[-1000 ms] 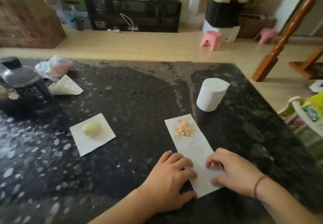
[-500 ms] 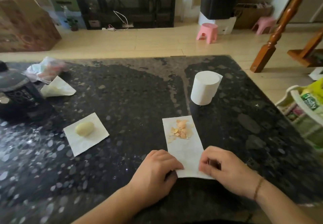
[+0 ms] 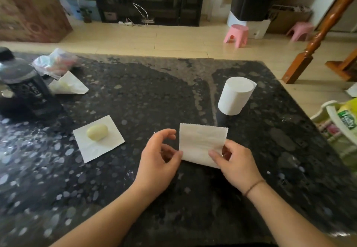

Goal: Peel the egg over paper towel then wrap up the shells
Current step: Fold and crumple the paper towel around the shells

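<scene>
A white paper towel [image 3: 201, 142] lies folded over on the dark stone table [image 3: 154, 92], so the egg shells are hidden under the fold. My right hand [image 3: 234, 162] pinches its near right corner. My left hand [image 3: 161, 160] touches the near left corner with thumb and fingertip, its other fingers spread. The peeled egg [image 3: 97, 132] rests on a separate square of paper towel [image 3: 98, 146] to the left, apart from both hands.
A roll of paper towel [image 3: 236, 98] stands just behind the folded sheet. At the far left are a dark bottle [image 3: 25, 90], a crumpled plastic bag [image 3: 55, 61] and another folded tissue [image 3: 67, 84]. A basket [image 3: 336, 119] sits off the table's right edge.
The near end of the paper towel was lifted and folded away from me over the shells, which were in plain sight before. Both hands moved forward with the fold.
</scene>
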Demonstrator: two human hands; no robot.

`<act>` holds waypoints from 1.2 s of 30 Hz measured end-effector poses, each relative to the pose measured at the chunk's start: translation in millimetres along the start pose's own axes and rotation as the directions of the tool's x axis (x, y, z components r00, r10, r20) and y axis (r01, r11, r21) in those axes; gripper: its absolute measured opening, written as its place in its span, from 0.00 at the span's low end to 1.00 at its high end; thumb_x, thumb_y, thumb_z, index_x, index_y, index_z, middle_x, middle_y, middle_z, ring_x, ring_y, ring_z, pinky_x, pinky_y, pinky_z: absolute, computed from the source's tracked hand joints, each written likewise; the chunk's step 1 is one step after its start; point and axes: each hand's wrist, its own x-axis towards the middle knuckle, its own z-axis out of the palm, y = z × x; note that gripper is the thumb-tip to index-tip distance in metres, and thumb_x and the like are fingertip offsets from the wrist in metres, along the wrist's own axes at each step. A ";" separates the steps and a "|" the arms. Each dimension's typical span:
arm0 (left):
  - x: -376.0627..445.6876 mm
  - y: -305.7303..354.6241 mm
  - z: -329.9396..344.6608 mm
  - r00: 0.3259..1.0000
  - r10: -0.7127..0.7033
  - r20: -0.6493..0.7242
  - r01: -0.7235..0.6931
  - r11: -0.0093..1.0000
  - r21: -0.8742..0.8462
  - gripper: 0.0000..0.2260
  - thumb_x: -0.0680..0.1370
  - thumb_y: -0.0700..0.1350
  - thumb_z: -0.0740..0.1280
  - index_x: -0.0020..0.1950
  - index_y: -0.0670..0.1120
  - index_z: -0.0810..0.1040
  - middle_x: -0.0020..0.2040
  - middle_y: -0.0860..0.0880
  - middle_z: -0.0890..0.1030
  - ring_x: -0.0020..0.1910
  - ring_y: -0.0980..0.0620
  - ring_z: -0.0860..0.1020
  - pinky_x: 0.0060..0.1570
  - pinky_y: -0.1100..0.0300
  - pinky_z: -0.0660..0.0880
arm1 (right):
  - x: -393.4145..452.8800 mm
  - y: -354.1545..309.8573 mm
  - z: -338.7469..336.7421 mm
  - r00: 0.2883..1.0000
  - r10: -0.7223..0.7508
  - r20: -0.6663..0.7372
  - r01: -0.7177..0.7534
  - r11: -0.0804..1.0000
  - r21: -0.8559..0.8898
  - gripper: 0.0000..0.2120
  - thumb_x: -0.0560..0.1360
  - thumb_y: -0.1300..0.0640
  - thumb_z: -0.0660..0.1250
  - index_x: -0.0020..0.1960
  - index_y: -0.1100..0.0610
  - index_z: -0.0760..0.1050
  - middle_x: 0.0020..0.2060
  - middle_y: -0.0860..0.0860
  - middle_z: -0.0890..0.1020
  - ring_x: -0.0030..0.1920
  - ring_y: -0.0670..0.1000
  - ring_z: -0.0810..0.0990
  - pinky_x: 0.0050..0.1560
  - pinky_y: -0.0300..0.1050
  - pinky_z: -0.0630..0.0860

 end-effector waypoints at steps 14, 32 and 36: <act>0.0 -17.8 47.0 0.862 0.246 0.443 -0.490 0.627 0.606 0.18 0.74 0.58 0.61 0.61 0.53 0.75 0.56 0.54 0.77 0.58 0.50 0.76 0.69 0.31 0.62 | 16.1 13.3 0.2 0.995 -0.094 -0.022 0.083 0.949 -0.304 0.28 0.71 0.63 0.66 0.68 0.45 0.68 0.70 0.45 0.67 0.69 0.51 0.63 0.68 0.52 0.68; 13.8 -15.0 22.7 0.816 0.228 0.531 -0.541 0.624 0.564 0.20 0.73 0.63 0.64 0.60 0.56 0.76 0.57 0.53 0.77 0.55 0.48 0.76 0.64 0.46 0.70 | -8.9 0.4 -10.7 0.891 -0.301 0.340 0.404 0.867 -0.293 0.17 0.70 0.47 0.68 0.59 0.44 0.76 0.50 0.39 0.75 0.54 0.45 0.69 0.56 0.42 0.71; 14.6 -14.8 27.6 0.853 0.204 0.480 -0.492 0.622 0.610 0.18 0.74 0.61 0.63 0.61 0.56 0.76 0.57 0.53 0.76 0.56 0.48 0.76 0.66 0.43 0.68 | 5.1 18.7 -17.0 0.903 -0.296 0.312 0.391 0.869 -0.305 0.18 0.68 0.42 0.71 0.57 0.40 0.77 0.52 0.36 0.68 0.57 0.42 0.65 0.59 0.37 0.67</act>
